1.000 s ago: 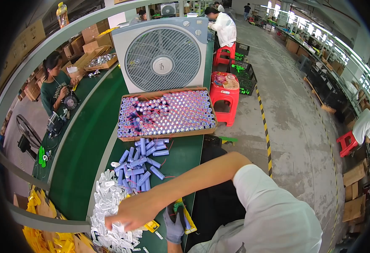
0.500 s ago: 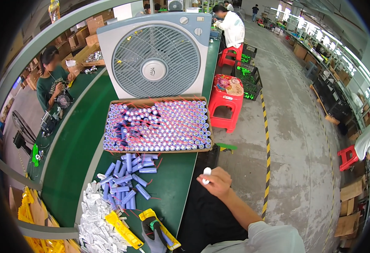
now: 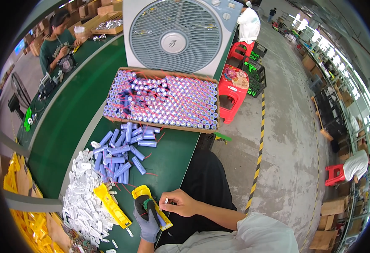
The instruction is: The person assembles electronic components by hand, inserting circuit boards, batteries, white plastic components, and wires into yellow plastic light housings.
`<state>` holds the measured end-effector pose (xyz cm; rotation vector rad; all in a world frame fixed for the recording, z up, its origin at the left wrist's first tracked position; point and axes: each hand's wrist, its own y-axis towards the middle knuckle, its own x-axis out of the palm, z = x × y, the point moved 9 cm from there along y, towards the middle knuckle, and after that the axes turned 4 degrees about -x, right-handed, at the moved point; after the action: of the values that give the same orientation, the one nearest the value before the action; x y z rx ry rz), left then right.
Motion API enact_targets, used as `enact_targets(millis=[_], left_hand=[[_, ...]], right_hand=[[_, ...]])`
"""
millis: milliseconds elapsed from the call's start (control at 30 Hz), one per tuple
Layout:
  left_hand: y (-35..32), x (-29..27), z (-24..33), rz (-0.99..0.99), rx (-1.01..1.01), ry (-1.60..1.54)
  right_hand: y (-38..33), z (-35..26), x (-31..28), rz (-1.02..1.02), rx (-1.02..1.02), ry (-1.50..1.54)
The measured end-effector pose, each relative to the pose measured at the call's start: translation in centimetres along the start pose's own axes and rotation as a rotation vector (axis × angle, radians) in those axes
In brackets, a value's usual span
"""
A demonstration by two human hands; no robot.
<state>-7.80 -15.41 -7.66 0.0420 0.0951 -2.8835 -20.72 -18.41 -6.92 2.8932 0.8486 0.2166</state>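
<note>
My left hand [image 3: 148, 223], in a grey and black glove, grips a long yellow plastic housing [image 3: 140, 190] at the table's near edge. A blue cylindrical battery [image 3: 164, 221] lies in the housing, and a small green piece [image 3: 146, 204] shows at the gloved fingers. Just right of it, my bare right hand [image 3: 185, 203] pinches a small white piece [image 3: 166, 200], its kind partly hidden by the fingers. Another yellow housing [image 3: 112, 206] lies to the left, beside a heap of white plastic parts [image 3: 83, 194]. Loose blue batteries [image 3: 119, 150] with red wires lie beyond.
A cardboard box [image 3: 164, 126] packed with upright batteries stands farther back, before a large box fan [image 3: 174, 42]. On the left run a green belt [image 3: 67, 105] and a metal frame rail [image 3: 33, 202]. Red stools [image 3: 233, 90] stand right of the table. Other people work nearby.
My right hand has come down and left with the white piece, from beside the table to the yellow housing. The left hand keeps its hold on the housing. The whole view has shifted.
</note>
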Motion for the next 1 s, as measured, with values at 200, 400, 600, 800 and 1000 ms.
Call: enact_targets(millis=[200, 400, 600, 800, 1000], left_hand=[[0.0, -1.1, -1.0, 0.074, 0.073, 0.003], [-0.4, -1.2, -0.8, 0.034, -0.02, -0.069], [-0.9, -0.8, -1.5, 0.095, -0.06, -0.198], [0.4, -0.7, 1.4, 0.016, 0.08, 0.0], [0.0, -0.2, 1.2, 0.0, 0.065, 0.08]], right_hand=[[1.7, -0.2, 1.0, -0.149, 0.167, -0.224], [0.8, 2.4, 1.6, -0.065, 0.243, -0.014], [0.5, 2.1, 1.3, 0.194, 0.303, 0.182], [1.5, 0.2, 0.7, 0.192, 0.136, 0.093], [1.1, -0.9, 0.8, 0.098, -0.01, -0.275]])
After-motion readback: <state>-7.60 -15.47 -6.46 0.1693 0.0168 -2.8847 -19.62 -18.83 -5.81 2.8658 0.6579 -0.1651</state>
